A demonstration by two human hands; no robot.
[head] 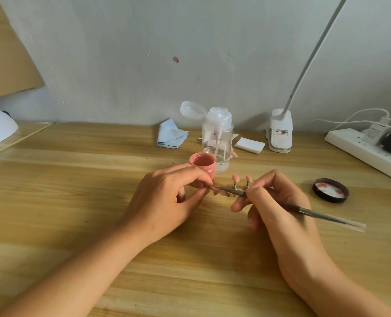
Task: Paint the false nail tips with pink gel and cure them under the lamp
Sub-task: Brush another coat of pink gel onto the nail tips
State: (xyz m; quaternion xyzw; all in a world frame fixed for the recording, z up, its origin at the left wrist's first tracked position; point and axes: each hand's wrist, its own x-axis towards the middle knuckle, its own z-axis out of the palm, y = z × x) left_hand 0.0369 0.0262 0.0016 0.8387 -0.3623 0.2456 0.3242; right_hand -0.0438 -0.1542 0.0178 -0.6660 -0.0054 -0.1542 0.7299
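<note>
Brush (315, 213), slim, grey, touches oval pink nail tip (216, 191)

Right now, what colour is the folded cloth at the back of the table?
Light blue. The cloth shows best in the head view, the only one.

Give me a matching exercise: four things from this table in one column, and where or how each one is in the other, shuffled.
1 gel pot
2 black lid
3 brush
4 nail tip holder

A pinched by the left hand
B in the right hand's grip
C open, upright, behind the left hand
D lying inside-up on the table, far right

Pairs: 1-C, 2-D, 3-B, 4-A
</note>
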